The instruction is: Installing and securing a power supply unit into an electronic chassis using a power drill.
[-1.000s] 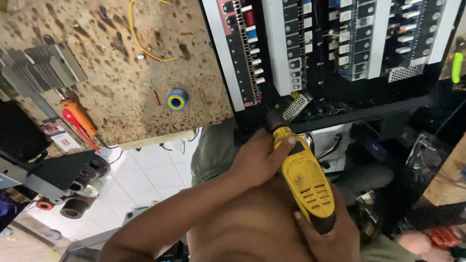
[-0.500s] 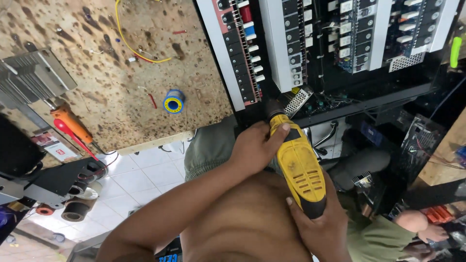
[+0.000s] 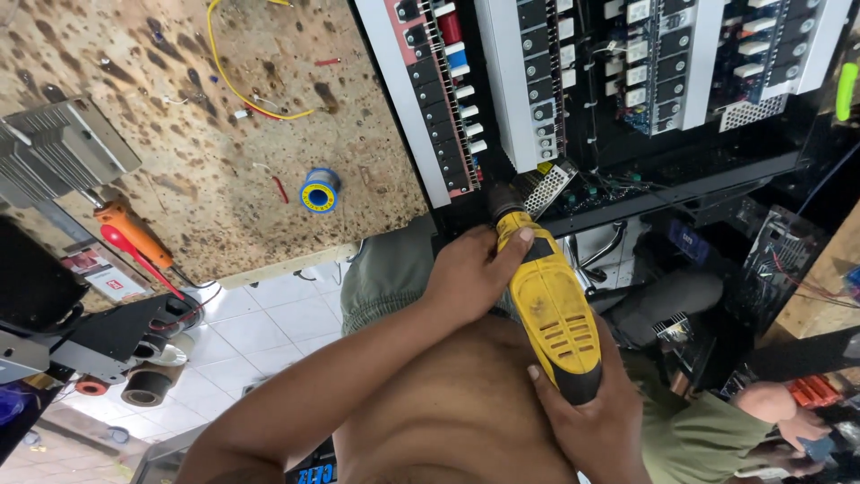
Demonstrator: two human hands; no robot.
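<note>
A yellow power drill (image 3: 546,300) with a black chuck points up at the lower edge of a black electronics chassis (image 3: 627,99) full of white modules and circuit boards. My left hand (image 3: 470,269) wraps the drill's front end near the chuck. My right hand (image 3: 587,421) grips the drill's rear handle from below. The drill tip touches the chassis near a small perforated metal box (image 3: 548,186).
A worn wooden workbench (image 3: 179,134) holds a blue and yellow solder spool (image 3: 319,190), a yellow wire (image 3: 242,90), an orange-handled tool (image 3: 134,235) and a finned metal heatsink (image 3: 58,152). White floor tiles (image 3: 260,332) lie below. Another person's hand (image 3: 788,412) shows at lower right.
The drill and both hands have shifted slightly left and up in view, with the tip staying at the chassis edge. Both grips are unchanged.
</note>
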